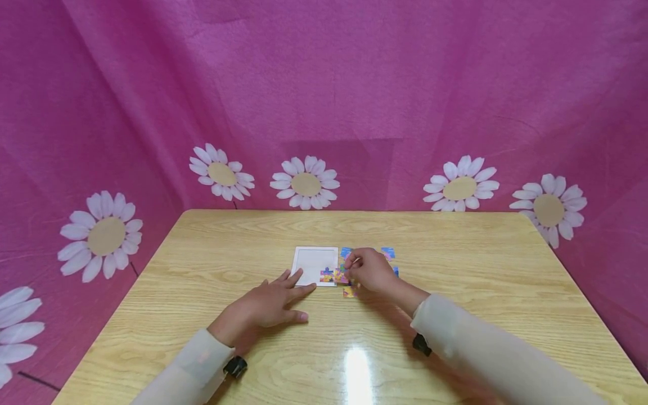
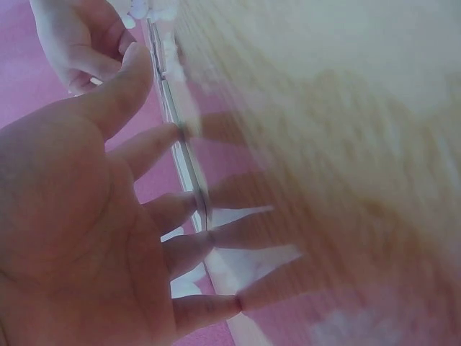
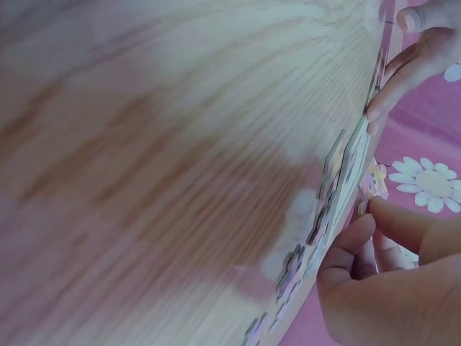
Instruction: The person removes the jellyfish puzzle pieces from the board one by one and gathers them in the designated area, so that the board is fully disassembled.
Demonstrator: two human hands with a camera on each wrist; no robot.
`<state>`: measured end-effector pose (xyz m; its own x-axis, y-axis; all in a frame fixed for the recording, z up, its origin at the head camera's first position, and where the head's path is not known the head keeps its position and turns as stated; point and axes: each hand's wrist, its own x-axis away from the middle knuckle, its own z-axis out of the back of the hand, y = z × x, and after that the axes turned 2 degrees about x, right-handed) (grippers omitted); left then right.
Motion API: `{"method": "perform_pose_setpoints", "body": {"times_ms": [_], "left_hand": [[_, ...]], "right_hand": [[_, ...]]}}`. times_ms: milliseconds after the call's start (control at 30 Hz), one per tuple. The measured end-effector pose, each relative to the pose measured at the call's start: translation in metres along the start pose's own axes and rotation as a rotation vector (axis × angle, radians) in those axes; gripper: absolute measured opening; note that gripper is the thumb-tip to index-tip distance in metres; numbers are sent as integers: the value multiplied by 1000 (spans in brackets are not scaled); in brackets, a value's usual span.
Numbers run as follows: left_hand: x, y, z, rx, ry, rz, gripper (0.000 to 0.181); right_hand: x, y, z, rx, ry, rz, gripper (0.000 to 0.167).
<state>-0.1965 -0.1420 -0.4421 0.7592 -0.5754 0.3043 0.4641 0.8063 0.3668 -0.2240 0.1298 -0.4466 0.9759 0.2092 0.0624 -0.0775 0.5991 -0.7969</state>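
Observation:
A white puzzle tray [image 1: 310,260] lies flat on the table, with a colourful jigsaw piece [image 1: 325,276] in its lower right corner. My left hand [image 1: 270,302] is spread, its fingertips touching the tray's lower left edge and the tabletop. My right hand [image 1: 372,271] is over the tray's right side, and thumb and forefinger pinch a small yellow and pink jigsaw piece [image 3: 377,179]. In the head view this piece [image 1: 341,275] is tilted across the tray's right rim. Loose jigsaw pieces [image 1: 387,253] lie around and under the right hand, which hides some of them.
The wooden table [image 1: 228,242] reaches back to a pink curtain [image 1: 324,84] printed with white daisies. One loose yellow piece [image 1: 349,292] lies just below the tray's right corner. Each wrist wears a black strap device [image 1: 235,367].

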Motion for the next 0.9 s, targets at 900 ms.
{"method": "perform_pose_setpoints", "body": {"times_ms": [900], "left_hand": [[0, -1, 0, 13, 1, 5, 70]], "right_hand": [[44, 39, 28, 129, 58, 35, 9]]}}
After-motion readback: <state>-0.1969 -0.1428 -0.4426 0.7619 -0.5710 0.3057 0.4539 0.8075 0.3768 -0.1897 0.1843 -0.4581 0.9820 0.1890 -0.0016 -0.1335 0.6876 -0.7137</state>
